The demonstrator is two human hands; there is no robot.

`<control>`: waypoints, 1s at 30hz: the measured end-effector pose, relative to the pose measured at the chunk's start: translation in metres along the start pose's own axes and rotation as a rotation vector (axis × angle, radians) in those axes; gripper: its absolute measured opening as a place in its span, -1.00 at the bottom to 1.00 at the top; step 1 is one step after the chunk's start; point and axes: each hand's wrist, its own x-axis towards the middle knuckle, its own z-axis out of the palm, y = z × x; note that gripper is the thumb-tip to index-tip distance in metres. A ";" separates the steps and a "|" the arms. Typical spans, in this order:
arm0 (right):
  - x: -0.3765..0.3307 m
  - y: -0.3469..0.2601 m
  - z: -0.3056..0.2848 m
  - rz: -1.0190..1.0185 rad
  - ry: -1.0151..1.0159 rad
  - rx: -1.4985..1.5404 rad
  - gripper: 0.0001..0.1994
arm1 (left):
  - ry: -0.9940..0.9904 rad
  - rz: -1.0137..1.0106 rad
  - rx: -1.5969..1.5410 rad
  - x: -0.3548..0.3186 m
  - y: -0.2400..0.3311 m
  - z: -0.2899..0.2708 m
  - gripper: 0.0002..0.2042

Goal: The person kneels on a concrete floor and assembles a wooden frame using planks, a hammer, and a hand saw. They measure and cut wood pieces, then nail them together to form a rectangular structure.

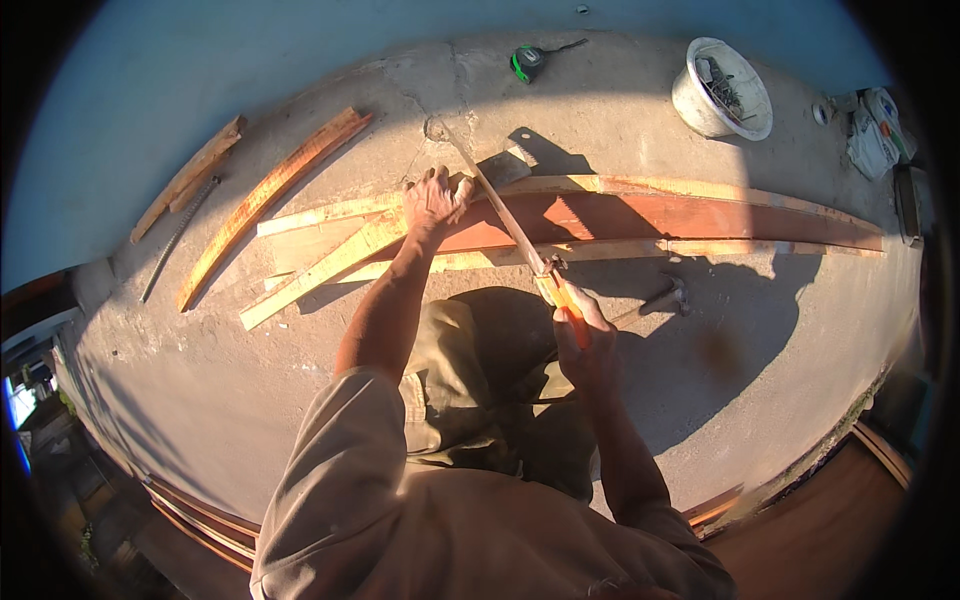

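My right hand (587, 342) is closed around the orange and yellow handle of a handsaw (505, 213). The saw's blade, seen nearly edge-on, slants up and left past my left hand. With bent fingers, my left hand (436, 203) presses down on a light wooden strip (330, 268) that lies diagonally. This strip crosses a long frame of pale battens (690, 247) with a reddish-brown board (640, 215) between them. The blade passes beside the strip's far end; whether its teeth touch the wood, I cannot tell.
A hammer (667, 298) lies right of my knees. Beyond the frame are a flat grey metal blade (508, 165), a green-black tape measure (527, 63) and a white bucket (697, 98) of scraps. Wood offcuts (265, 208) and a metal rod (178, 240) lie at the left.
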 end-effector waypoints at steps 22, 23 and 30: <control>0.112 -0.015 0.085 -0.220 0.109 0.053 -0.67 | -0.101 0.203 0.109 0.000 0.010 -0.009 -0.53; 0.101 -0.002 0.080 -0.262 0.132 0.016 -0.67 | -0.083 0.217 0.128 0.000 0.011 -0.009 -0.50; -0.042 0.067 0.016 -0.133 -0.010 0.038 -0.65 | -0.070 0.193 0.251 0.007 -0.029 0.027 -0.55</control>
